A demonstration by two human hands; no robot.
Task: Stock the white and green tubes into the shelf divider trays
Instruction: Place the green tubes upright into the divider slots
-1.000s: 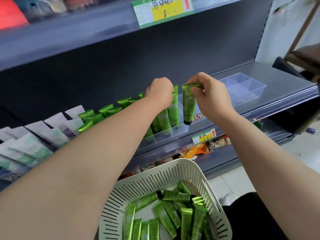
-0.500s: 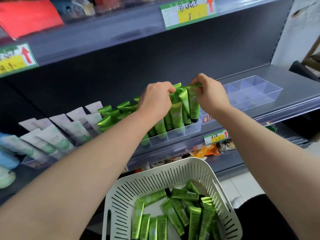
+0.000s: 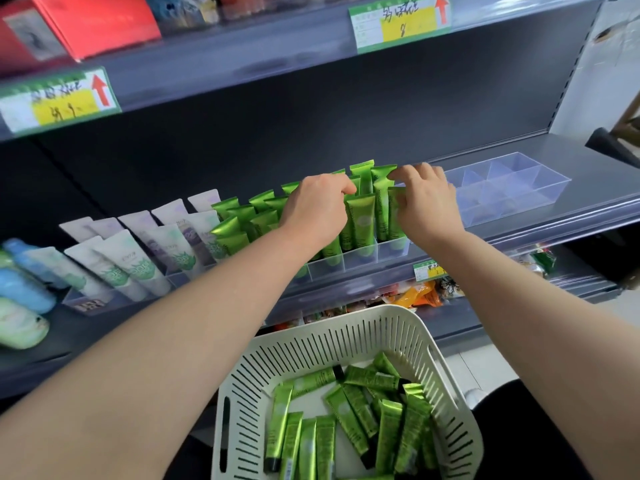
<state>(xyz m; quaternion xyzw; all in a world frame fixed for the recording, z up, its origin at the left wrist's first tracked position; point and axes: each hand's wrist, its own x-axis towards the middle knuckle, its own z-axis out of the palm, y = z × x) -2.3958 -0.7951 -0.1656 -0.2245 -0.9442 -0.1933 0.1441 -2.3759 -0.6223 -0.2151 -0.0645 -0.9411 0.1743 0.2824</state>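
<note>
Grey metal shelf (image 3: 588, 188). Below it, a white slotted plastic basket (image 3: 346, 327) holds spare tubes (image 3: 349, 417). The clear, rigid divider tray (image 3: 360, 261) carries green tubes (image 3: 362, 216) upright (crimps up). Left hand (image 3: 315, 206) fingers curl round the row; right hand (image 3: 426, 202) fingers pinch one flat crimp. Judged light, soft and glossy-slippery, so grip the crimp.
</note>
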